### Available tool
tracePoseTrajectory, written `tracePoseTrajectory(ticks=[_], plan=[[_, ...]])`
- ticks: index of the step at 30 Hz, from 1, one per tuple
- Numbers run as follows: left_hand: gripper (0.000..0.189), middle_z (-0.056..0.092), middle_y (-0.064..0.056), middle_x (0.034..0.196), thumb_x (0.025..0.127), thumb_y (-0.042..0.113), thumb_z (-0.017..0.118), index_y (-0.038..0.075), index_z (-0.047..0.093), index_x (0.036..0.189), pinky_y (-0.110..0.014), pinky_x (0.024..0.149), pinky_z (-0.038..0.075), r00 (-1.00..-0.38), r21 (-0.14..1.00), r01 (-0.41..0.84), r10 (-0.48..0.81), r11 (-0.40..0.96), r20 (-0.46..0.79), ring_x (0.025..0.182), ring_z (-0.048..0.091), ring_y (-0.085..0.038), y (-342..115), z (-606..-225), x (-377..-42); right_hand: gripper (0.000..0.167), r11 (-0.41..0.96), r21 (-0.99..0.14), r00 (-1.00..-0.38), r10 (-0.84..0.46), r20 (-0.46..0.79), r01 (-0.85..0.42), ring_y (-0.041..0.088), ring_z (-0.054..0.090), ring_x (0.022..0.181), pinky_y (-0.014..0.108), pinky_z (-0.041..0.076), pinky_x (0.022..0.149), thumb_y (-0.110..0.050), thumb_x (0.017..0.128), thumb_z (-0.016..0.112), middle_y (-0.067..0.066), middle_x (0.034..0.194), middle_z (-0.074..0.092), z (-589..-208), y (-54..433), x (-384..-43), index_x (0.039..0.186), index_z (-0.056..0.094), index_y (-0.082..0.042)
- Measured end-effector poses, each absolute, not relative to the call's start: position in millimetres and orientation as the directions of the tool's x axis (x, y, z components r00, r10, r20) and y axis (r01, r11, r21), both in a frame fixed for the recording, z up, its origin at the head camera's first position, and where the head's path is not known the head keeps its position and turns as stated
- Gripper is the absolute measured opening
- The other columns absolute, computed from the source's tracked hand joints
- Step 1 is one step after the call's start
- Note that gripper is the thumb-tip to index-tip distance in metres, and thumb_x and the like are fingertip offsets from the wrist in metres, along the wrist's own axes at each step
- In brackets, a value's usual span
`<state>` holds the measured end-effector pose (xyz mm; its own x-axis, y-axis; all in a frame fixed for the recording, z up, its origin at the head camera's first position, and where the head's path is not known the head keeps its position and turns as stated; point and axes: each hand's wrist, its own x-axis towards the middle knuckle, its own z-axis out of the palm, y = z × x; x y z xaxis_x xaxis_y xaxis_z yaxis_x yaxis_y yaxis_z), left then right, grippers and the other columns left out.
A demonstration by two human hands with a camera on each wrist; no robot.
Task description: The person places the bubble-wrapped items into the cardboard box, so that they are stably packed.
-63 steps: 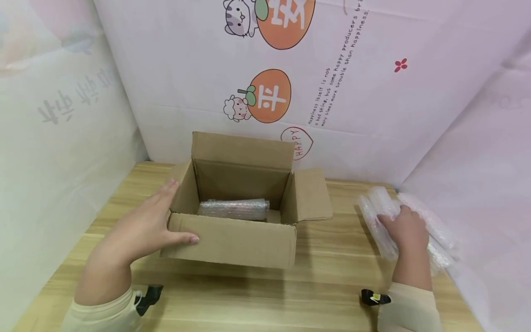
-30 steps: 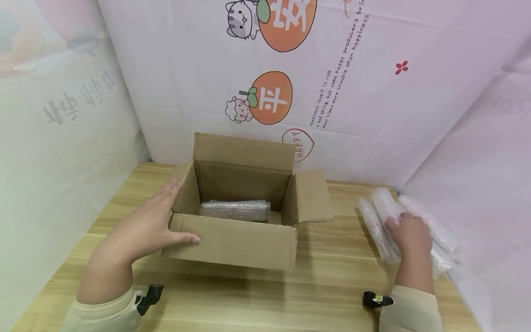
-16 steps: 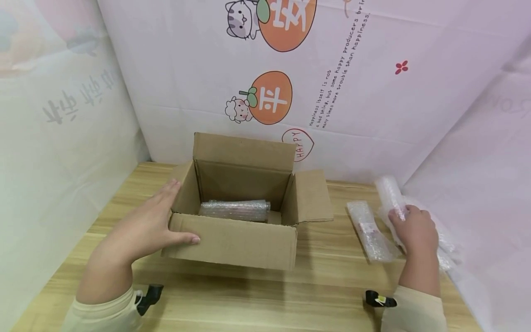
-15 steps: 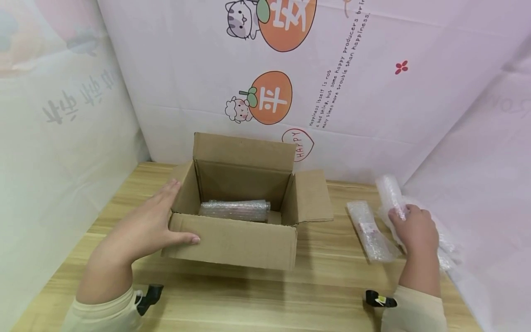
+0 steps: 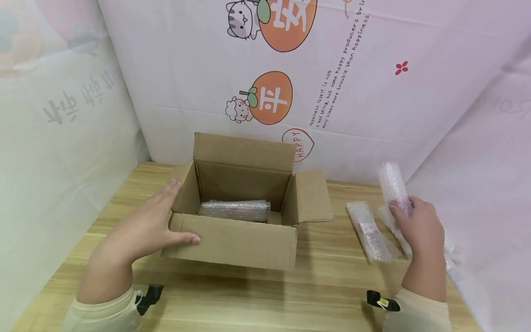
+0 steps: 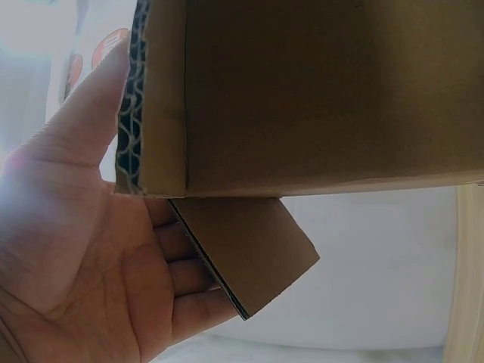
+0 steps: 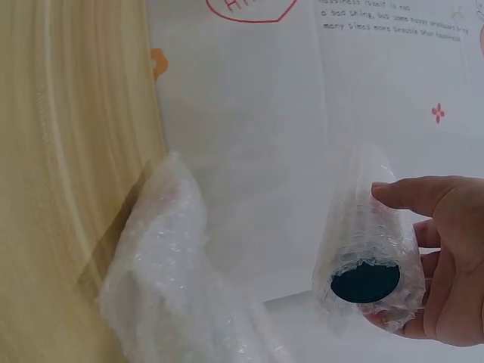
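- The left hand (image 5: pixel 153 226) grips the cardboard box (image 5: pixel 244 180) at its eight o'clock corner, thumb across the front flap (image 5: pixel 238 242) and fingers behind the left flap (image 6: pixel 246 249), probably to steady a light carton.
- The flaps stand spread, the front one leaning toward six o'clock and the right flap (image 5: pixel 313 196) toward three, which keeps the mouth accessible.
- Inside, a bubble-wrapped bundle (image 5: pixel 235 210) lies from nine to three o'clock, seemingly because the box is longer that way.
- Just past three o'clock from the box, the right hand (image 5: pixel 421 226) grasps a bubble-wrapped roll (image 5: pixel 393 182) between thumb and fingers, its far end pointing to eleven. A dark round end (image 7: pixel 366 282) shows through; the wrap presumably cushions it.
- A bubble-wrapped packet (image 5: pixel 369 230) rests on the wooden table (image 5: pixel 332 286) between box and right hand; its pinkish patch is unreadable.
- The box shows no brand. On the backdrop (image 5: pixel 356 110), toward one o'clock, a red heart (image 5: pixel 297 144) reads "HAPPY", an orange fruit print (image 5: pixel 270 97) bears "平", and slanting text begins "Happiness itself is not a bad thing".
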<state>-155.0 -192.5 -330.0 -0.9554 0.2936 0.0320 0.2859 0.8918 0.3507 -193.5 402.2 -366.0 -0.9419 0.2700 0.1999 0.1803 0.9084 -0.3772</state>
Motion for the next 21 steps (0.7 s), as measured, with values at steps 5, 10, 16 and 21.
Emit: tracePoseTrajectory(ticks=[5, 10, 16, 21], plan=[[0.138, 0.000, -0.016, 0.165, 0.064, 0.085, 0.064, 0.004, 0.001, 0.158, -0.063, 0.116, 0.020, -0.955, 0.349, 0.287, 0.294, 0.892, 0.034, 0.148, 0.015, -0.043, -192.5, -330.5, -155.3, 0.080, 0.908, -0.387, -0.936, 0.266, 0.232, 0.162, 0.057, 0.043, 0.115, 0.070, 0.039, 0.084, -0.055, 0.097, 0.047, 0.041, 0.131, 0.041, -358.4, 396.7, -190.6, 0.145, 0.035, 0.009], [0.138, 0.000, -0.015, 0.165, 0.064, 0.085, 0.063, 0.005, 0.001, 0.158, -0.063, 0.116, 0.020, -0.955, 0.345, 0.287, 0.295, 0.894, 0.031, 0.148, 0.015, -0.044, -192.6, -330.2, -155.4, 0.077, 0.910, -0.397, -0.934, 0.241, 0.264, 0.122, 0.055, 0.040, 0.122, 0.070, 0.037, 0.089, -0.053, 0.097, 0.050, 0.038, 0.135, 0.041, -351.1, 386.6, -186.7, 0.146, 0.037, 0.006], [0.138, 0.000, -0.015, 0.165, 0.064, 0.085, 0.063, 0.006, 0.000, 0.158, -0.063, 0.116, 0.021, -0.955, 0.348, 0.285, 0.294, 0.893, 0.027, 0.148, 0.015, -0.044, -192.8, -330.0, -155.6, 0.073, 0.913, -0.402, -0.933, 0.199, 0.300, 0.066, 0.051, 0.041, 0.122, 0.068, 0.037, 0.088, -0.050, 0.097, 0.052, 0.034, 0.136, 0.041, -341.8, 373.9, -181.8, 0.146, 0.039, 0.003], [0.138, 0.000, -0.014, 0.165, 0.064, 0.085, 0.063, 0.007, -0.001, 0.158, -0.064, 0.116, 0.021, -0.957, 0.349, 0.279, 0.290, 0.895, 0.022, 0.148, 0.015, -0.044, -192.2, -329.7, -155.0, 0.072, 0.914, -0.406, -0.931, 0.161, 0.328, 0.015, 0.050, 0.042, 0.122, 0.068, 0.036, 0.089, -0.049, 0.097, 0.053, 0.033, 0.138, 0.041, -334.7, 363.2, -176.9, 0.147, 0.038, 0.001]])
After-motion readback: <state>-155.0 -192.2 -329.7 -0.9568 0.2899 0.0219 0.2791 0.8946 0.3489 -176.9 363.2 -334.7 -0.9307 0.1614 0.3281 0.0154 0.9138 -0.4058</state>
